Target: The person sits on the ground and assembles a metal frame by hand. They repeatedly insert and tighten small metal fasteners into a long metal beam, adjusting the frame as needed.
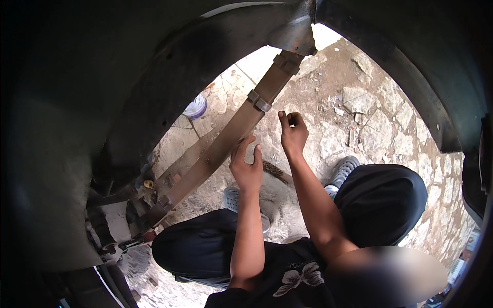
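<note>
Two empty hands, left (pixel 247 167) open, right (pixel 293 132) curled, by the leaf spring (pixel 226 141).

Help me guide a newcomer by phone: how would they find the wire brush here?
Start at the long leaf spring slanting across the wheel arch. Below it, on the stone ground between the left hand and right forearm, lies the brush: the only dark, bristly thing there.

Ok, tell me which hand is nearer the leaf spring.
Left. The left hand is right beside the leaf spring, fingers at its edge; the right hand is raised farther to its right, clear of it.
</note>
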Tool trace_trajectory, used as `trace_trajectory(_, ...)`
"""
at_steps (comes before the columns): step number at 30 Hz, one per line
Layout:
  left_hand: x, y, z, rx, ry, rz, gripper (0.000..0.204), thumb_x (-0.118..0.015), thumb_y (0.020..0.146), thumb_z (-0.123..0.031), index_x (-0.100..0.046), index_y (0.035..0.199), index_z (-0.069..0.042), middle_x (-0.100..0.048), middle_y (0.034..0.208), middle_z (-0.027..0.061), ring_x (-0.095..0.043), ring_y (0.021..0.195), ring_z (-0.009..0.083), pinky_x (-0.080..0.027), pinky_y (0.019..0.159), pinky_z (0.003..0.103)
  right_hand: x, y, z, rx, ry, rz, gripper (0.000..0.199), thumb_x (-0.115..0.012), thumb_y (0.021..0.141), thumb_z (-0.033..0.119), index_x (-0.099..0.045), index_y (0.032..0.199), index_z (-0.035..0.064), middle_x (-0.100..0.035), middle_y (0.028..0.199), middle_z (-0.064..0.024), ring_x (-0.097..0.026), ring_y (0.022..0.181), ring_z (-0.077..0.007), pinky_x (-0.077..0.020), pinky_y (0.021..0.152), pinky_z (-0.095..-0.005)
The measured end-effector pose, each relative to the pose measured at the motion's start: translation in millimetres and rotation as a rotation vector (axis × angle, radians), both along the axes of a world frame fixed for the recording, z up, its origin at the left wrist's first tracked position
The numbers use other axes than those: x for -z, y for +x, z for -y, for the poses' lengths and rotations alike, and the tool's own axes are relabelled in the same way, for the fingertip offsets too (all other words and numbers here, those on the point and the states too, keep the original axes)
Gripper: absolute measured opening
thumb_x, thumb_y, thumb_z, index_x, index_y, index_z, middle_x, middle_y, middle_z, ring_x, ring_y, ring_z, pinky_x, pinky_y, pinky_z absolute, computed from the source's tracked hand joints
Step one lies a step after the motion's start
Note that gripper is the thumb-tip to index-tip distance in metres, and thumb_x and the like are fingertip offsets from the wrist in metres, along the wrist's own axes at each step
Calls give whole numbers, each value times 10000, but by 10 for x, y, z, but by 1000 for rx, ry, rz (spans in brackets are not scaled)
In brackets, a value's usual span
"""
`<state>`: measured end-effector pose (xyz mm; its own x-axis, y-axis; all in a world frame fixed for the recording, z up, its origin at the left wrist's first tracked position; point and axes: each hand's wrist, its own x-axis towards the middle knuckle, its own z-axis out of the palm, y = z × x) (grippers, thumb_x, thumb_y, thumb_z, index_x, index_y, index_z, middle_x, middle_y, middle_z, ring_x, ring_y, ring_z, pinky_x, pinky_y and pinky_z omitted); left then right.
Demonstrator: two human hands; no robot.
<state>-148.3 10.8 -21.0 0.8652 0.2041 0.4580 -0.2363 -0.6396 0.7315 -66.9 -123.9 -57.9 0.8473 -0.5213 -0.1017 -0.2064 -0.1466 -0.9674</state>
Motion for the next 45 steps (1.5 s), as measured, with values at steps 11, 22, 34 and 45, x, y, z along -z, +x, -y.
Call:
trace_trajectory(11, -276, 415, 132, -6, -85, -71, 276, -706, 931, -65, -748, 1202, -36, -752, 1170, 142, -701, 1111, 328, -538, 984, 416, -280, 265, -163, -69, 151, -70, 796, -893, 720, 591, -635, 1092, -64, -749, 1008, -213, -744, 962, -337, -566, 871, -400)
trace_trajectory(22, -217, 325, 11, -97, -324, -184, 297, -653, 1007, -88, -695, 1286, 6, -765, 1126, 166, -736, 1030, 209, -558, 923, 334, -391, 446, -147, -235, 142, -170, 715, -883, 700, 567, -760, 1077, -28, -779, 1007, -214, -759, 979, -336, -566, 927, -397)
trace_trajectory(34, -94, 262, -36, -50, -362, -127, 199, -643, 981, -52, -771, 1132, -33, -797, 990, 90, -725, 960, 196, -537, 904, 334, -377, 518, -132, -157, -39, -88, 1355, -982, 556, 563, -321, 1518, -125, -647, 1309, -318, -656, 1242, -363, -504, 1066, -386)
trace_trajectory(45, -229, 136, -172, -70, -428, -82, 203, -640, 1013, -86, -753, 1165, -12, -790, 1019, 102, -723, 1003, 182, -537, 947, 325, -361, 503, -227, -160, -75, -68, 1323, -981, 614, 456, -244, 1542, -134, -641, 1331, -304, -665, 1226, -364, -518, 1060, -386)
